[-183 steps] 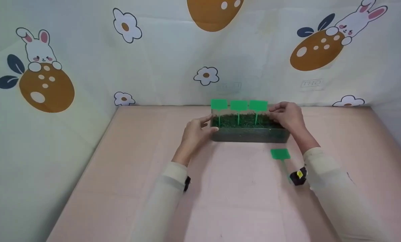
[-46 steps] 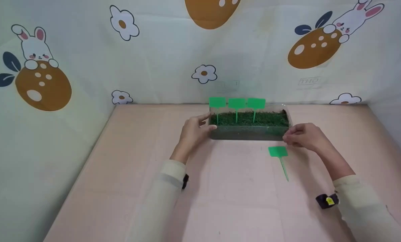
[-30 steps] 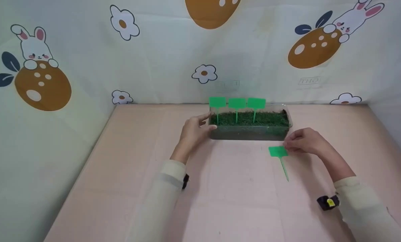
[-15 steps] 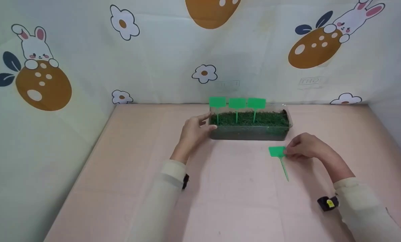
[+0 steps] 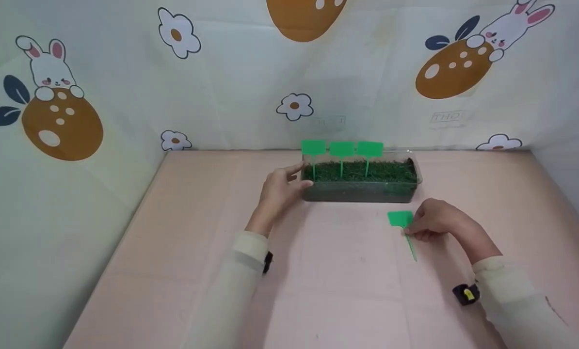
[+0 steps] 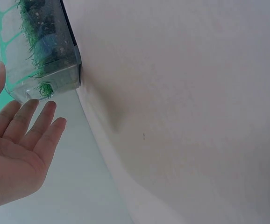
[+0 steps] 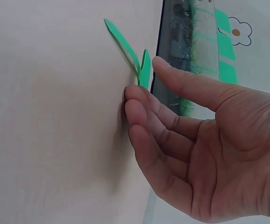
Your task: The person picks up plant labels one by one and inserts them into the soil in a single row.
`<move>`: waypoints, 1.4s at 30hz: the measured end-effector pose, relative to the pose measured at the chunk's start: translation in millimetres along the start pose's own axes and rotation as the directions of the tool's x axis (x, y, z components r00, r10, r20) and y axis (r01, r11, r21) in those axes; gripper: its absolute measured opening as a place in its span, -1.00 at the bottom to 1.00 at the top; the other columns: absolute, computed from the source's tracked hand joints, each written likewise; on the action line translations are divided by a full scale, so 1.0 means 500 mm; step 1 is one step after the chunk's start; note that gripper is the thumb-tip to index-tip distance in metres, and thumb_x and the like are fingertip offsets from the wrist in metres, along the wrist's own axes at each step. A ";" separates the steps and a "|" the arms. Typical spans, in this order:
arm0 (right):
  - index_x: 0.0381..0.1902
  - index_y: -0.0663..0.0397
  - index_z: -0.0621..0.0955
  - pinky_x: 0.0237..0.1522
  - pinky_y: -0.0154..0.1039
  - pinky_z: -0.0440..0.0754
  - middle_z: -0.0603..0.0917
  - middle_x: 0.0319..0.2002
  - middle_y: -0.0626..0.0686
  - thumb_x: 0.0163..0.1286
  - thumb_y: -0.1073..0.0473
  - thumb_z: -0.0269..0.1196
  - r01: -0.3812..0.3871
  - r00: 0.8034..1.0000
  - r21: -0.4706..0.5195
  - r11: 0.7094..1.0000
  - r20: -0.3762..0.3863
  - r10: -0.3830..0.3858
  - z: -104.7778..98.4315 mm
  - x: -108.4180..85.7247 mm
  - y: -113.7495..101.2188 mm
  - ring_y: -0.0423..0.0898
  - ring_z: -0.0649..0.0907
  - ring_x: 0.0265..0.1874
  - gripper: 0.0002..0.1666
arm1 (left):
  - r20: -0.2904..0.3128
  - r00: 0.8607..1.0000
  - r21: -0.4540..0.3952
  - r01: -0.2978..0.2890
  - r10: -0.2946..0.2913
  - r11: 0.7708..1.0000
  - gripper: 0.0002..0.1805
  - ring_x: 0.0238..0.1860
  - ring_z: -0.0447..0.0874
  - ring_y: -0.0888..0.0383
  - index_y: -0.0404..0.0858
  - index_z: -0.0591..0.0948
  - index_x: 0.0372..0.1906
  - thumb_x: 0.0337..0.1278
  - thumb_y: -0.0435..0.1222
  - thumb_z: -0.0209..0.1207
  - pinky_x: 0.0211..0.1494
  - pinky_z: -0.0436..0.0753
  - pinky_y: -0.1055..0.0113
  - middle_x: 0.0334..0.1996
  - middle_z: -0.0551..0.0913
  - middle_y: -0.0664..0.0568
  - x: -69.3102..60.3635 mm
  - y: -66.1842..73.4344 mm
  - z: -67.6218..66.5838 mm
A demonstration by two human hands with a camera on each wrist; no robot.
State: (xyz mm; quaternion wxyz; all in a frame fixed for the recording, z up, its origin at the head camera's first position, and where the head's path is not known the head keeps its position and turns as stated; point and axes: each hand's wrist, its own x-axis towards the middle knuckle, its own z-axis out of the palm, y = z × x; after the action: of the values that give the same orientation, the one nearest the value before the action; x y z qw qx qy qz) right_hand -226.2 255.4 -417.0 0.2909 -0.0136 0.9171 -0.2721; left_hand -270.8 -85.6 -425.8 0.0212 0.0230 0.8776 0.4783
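Note:
A clear plastic planter box (image 5: pixel 360 192) with green grass stands near the back wall. Three green plant labels (image 5: pixel 342 148) stick upright in its left and middle grass. My left hand (image 5: pixel 279 194) rests at the box's left end, thumb and index finger by its corners; in the left wrist view its fingers are nearly straight. A loose plant label (image 5: pixel 399 218) lies before the box, its stem toward me. My right hand (image 5: pixel 437 218) reaches it from the right, fingertips at the head and upper stem. In the right wrist view its fingers bend loosely, thumb apart from them.
The pale pink tabletop (image 5: pixel 338 291) ends at a back wall (image 5: pixel 231 97) covered with printed sheet of rabbits and flowers. Another wall (image 5: pixel 37 218) rises along the left. Black wrist cameras (image 5: pixel 465 294) hang below the cream sleeves.
Earlier my right hand was at the box's right end. It has come toward me and down to the loose label, which has not moved. My left hand stays at the box.

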 end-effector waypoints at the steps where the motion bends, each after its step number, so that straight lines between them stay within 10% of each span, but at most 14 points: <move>1: -0.49 0.22 0.71 -0.50 -0.36 0.56 0.64 -0.66 -0.09 0.25 0.05 0.43 -0.003 1.000 -0.012 1.000 -0.002 0.003 0.001 0.001 -0.001 -0.24 0.57 -0.63 -0.68 | 0.000 1.000 0.001 0.000 0.000 1.000 -0.37 0.36 0.53 0.07 0.07 0.48 0.39 0.20 -0.12 0.35 0.32 0.58 0.10 0.38 0.50 0.13 0.000 0.000 0.000; 22: -0.61 0.14 0.68 -0.55 -0.39 0.43 0.59 -0.72 -0.09 0.17 0.21 0.29 -0.024 1.000 -0.107 0.994 0.003 0.025 0.009 0.008 -0.013 -0.23 0.51 -0.68 -0.80 | 0.002 1.000 0.016 0.006 -0.006 1.000 -0.35 0.36 0.52 0.07 0.06 0.47 0.40 0.18 -0.09 0.35 0.34 0.57 0.13 0.39 0.49 0.11 0.003 -0.002 0.000; 42: -0.36 0.24 0.67 -0.46 -0.35 0.55 0.67 -0.56 -0.06 0.24 0.18 0.37 0.063 0.998 0.004 0.998 -0.010 -0.063 0.001 0.002 0.001 -0.24 0.61 -0.57 -0.81 | -0.004 1.000 0.028 0.010 -0.010 1.000 -0.36 0.35 0.53 0.08 0.08 0.48 0.39 0.19 -0.10 0.36 0.32 0.58 0.13 0.39 0.49 0.11 0.005 -0.003 -0.001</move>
State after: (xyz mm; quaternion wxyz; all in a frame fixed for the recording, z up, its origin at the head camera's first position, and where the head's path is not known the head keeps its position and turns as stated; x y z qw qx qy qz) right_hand -226.7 255.3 -418.2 0.2778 -0.0407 0.9170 -0.2834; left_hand -273.3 -86.5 -426.7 0.0217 0.0180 0.8845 0.4657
